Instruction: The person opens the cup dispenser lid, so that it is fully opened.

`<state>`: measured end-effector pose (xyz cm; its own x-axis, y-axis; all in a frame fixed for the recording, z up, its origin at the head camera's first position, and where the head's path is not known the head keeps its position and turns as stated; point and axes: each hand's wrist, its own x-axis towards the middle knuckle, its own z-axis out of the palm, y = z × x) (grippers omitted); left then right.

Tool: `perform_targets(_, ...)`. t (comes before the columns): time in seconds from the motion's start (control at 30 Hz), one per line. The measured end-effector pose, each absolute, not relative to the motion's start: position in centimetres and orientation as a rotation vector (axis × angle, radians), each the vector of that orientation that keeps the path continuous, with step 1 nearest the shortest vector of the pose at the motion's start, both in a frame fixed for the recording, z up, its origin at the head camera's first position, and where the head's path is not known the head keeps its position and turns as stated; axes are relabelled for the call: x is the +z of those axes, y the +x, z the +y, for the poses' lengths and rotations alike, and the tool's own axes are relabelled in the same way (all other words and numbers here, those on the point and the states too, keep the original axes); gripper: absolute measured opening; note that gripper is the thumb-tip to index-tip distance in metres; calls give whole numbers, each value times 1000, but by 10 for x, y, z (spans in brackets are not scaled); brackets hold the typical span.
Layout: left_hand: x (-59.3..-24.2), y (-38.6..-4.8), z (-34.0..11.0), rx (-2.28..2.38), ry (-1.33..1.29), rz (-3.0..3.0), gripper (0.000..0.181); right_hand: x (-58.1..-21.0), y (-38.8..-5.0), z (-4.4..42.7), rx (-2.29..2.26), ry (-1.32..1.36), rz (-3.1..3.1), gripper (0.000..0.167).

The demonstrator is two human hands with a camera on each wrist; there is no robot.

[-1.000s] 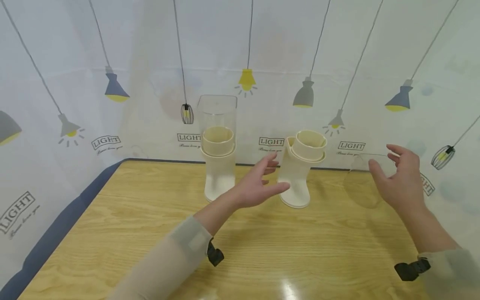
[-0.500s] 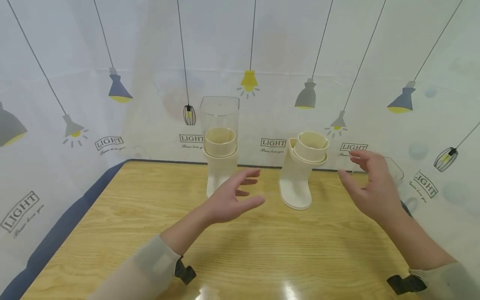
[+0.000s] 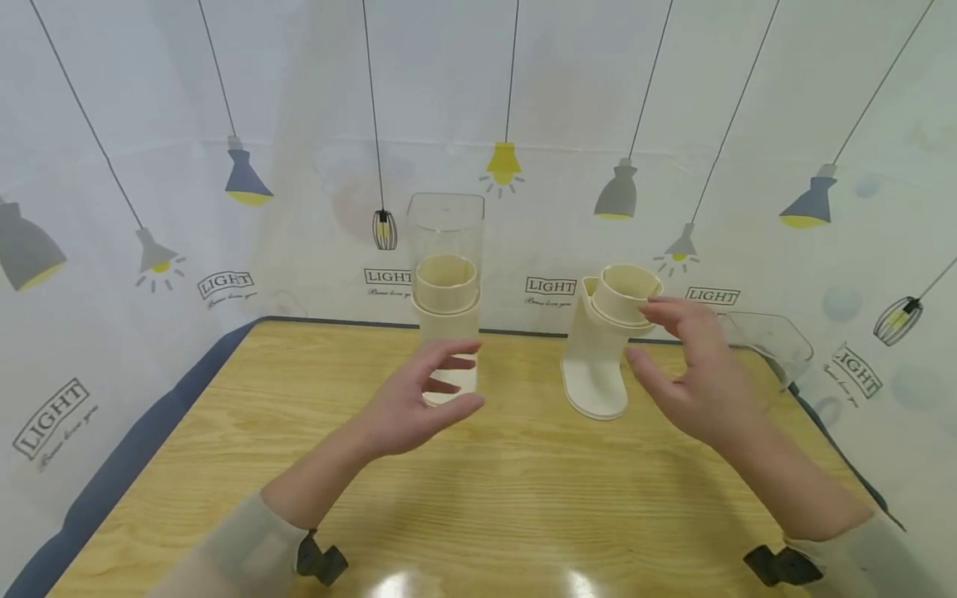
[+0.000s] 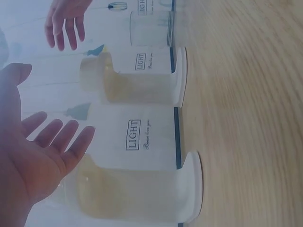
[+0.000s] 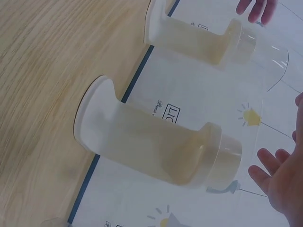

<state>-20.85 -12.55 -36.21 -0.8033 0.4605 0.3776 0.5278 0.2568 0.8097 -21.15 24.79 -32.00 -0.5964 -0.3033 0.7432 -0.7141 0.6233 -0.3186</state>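
Note:
Two cream-coloured stands with round collars on top and rounded feet stand upright at the back of the table. The left stand carries a clear, open-topped container around its collar. On the right stand the collar is bare. My left hand, fingers spread and holding nothing, is in front of the left stand and hides part of its foot. My right hand is beside the right stand, fingers loosely bent and holding nothing; the right wrist view shows a gap between fingertips and collar. A second clear container is partly hidden behind the right hand.
The wooden table ends at a dark blue edge against a white curtain printed with hanging lamps. The second clear container is near the table's right back corner.
Both hands have moved left: my right hand from in front of the second clear container toward the right stand, my left hand away from the right stand to the left one. The stands stay put.

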Motion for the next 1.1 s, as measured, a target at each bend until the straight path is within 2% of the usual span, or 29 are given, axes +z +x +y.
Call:
perform_targets(0.53,-347,-222,-180,-1537,-743,-2433,59,-302,-218,195,834,835,-2279,50)
perform_targets(1.1,-335,-284,-204,-1566,-586,-2483,72,-271,-261,128,954,808,-2377,54)
